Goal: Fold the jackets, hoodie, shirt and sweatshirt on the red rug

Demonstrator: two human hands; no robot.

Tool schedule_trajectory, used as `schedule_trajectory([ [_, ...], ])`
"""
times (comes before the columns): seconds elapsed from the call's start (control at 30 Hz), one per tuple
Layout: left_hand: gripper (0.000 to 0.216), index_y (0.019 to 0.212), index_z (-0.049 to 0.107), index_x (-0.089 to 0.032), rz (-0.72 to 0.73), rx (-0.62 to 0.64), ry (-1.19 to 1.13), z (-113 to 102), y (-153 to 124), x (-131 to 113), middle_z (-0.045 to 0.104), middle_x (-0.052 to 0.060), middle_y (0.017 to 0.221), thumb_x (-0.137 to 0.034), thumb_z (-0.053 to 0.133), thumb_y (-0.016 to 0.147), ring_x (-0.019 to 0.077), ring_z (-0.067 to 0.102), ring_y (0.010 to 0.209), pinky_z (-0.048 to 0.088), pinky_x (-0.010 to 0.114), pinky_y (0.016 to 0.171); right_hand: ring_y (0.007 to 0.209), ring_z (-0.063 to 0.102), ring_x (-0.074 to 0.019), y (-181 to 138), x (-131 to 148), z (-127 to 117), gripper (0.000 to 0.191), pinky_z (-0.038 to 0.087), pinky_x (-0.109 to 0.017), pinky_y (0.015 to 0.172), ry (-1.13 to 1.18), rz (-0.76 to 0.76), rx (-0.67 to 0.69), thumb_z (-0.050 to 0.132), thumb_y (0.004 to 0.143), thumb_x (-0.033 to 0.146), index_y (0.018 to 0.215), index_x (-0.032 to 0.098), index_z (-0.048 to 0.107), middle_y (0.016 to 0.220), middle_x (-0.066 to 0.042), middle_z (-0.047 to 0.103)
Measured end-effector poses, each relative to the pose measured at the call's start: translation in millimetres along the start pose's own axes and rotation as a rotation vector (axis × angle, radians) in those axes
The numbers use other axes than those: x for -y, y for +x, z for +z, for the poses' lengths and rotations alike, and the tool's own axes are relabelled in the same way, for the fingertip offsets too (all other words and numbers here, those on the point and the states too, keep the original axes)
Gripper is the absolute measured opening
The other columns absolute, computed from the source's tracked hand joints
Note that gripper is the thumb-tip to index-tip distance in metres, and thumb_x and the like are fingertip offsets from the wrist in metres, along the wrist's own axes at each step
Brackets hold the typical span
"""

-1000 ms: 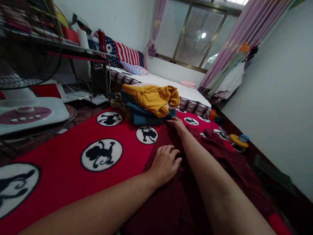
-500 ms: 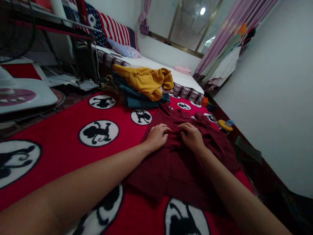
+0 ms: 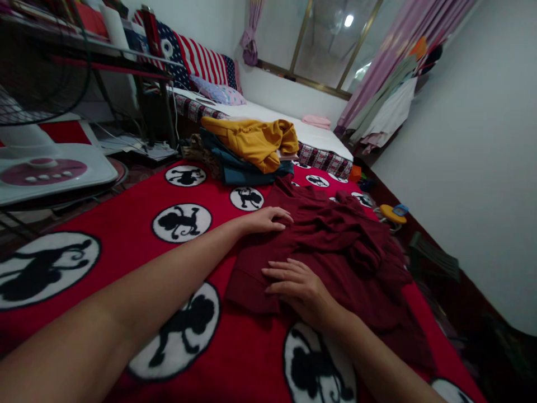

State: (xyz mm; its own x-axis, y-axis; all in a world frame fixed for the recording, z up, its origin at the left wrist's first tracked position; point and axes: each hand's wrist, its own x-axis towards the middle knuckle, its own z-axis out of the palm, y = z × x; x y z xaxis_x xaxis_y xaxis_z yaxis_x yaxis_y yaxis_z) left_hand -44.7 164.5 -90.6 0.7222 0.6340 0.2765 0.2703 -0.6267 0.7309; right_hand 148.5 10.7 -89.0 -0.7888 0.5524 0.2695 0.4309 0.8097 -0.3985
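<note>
A dark maroon garment (image 3: pixel 331 224) lies spread and wrinkled on a red blanket (image 3: pixel 138 274) printed with black-and-white monkey figures. My left hand (image 3: pixel 268 219) rests on the garment's left part, its fingers stretched out loosely over the cloth. Nearer to me, my right hand (image 3: pixel 300 285) lies flat on the garment's lower edge area, fingers spread. Neither hand visibly grips the fabric. Just beyond the garment sits a pile of clothes, with a mustard-yellow garment (image 3: pixel 255 140) on top of a teal garment (image 3: pixel 243 174).
A fan with a white base (image 3: pixel 54 168) stands at the left beside a cluttered desk (image 3: pixel 126 53). Behind the pile is a bed with a white sheet (image 3: pixel 272 109). Clothes (image 3: pixel 392 106) hang by the curtain, and a yellow stool (image 3: pixel 392 214) stands near the right wall.
My right hand has moved down toward me, from the garment's middle to its lower edge. My left hand stays near its place, fingers straighter. The view has shifted slightly left.
</note>
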Motion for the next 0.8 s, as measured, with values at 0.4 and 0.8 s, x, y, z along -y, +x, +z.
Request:
schedule_trajectory([
  [0.4,0.070,0.148,0.035,-0.019,-0.223,0.155,0.532,27,-6,-25,0.019,0.016,0.158,-0.048,0.054,0.088,0.0306,0.015,0.147,0.015,0.051,0.117,0.106,0.065,-0.0182,-21,0,-44,0.034,0.048,-0.032,0.093,0.248,0.269,-0.035,0.050,0.076,0.003,0.094,0.024,0.068,0.100,-0.002,0.073],
  [0.8,0.071,0.147,0.035,-0.019,-0.227,-0.060,0.540,44,-9,-24,0.034,0.012,0.154,-0.044,0.056,0.084,0.0260,0.026,0.144,0.019,0.044,0.119,0.126,0.050,-0.0320,41,-134,-87,0.079,0.045,-0.042,0.099,-0.413,0.967,-0.519,0.066,0.080,0.038,0.145,0.009,0.033,0.142,-0.022,0.047],
])
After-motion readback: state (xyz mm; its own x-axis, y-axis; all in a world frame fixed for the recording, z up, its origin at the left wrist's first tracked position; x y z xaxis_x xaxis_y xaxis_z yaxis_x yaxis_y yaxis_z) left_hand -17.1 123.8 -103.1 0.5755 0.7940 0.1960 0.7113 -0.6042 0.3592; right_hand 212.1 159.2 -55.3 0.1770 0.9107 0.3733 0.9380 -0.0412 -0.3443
